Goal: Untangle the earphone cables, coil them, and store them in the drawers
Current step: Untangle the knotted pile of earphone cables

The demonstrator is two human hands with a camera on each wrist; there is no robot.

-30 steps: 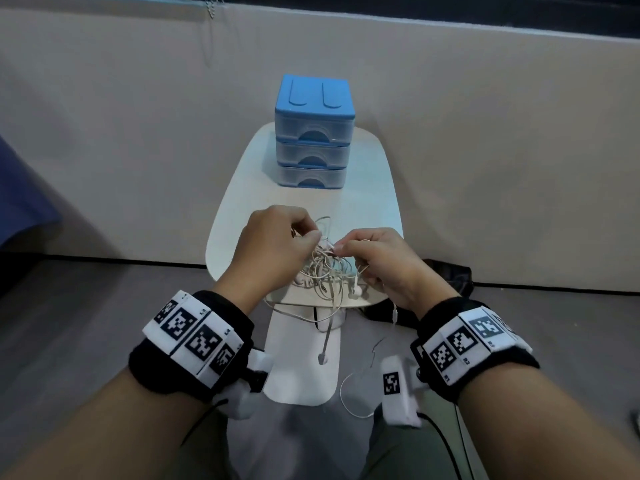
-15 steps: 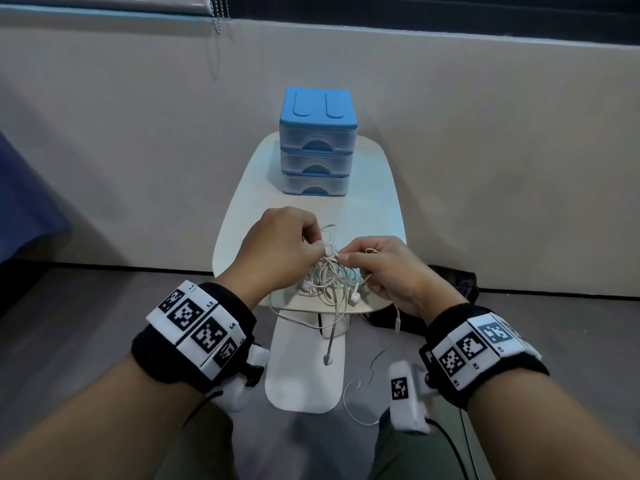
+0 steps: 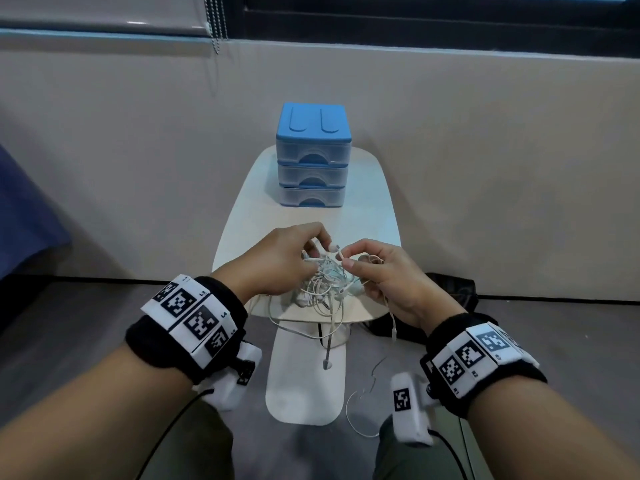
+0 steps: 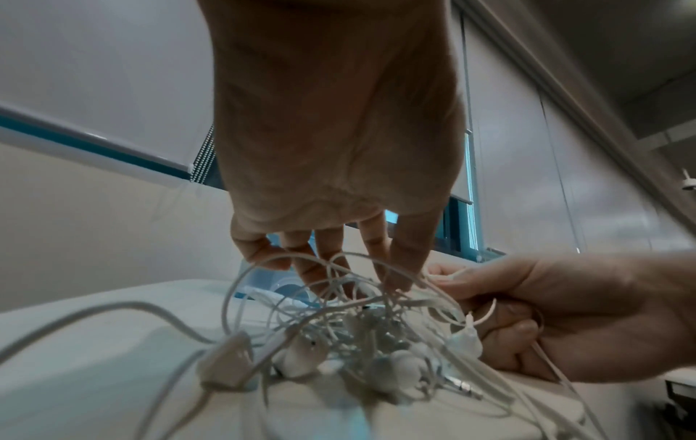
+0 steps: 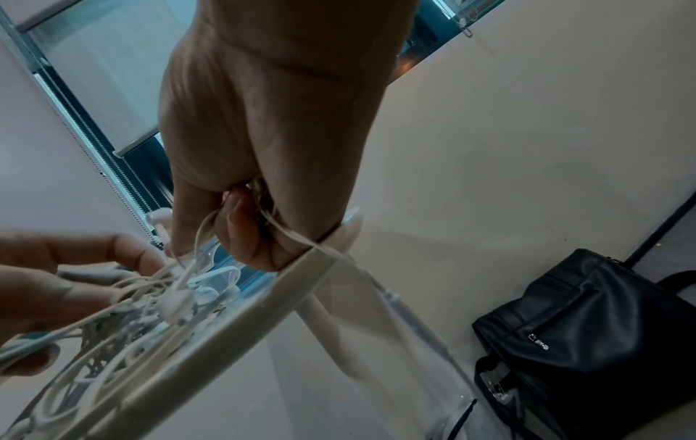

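Right hand (image 3: 388,282) pinching one strand of earphone cables (image 3: 323,285); left hand (image 3: 277,261) fingers hooked into the tangle on the table (image 3: 374,202), drawers (image 3: 313,161) closed beyond. Hard pulling could tighten knots.

White earphone cables (image 3: 323,285): tangled knot at near edge of worktop, earbuds and remotes mixed in, several strands and one plug dangling over near edge. Drawers (image 3: 313,155): blue-topped, three translucent tiers, all closed, at far end of worktop.
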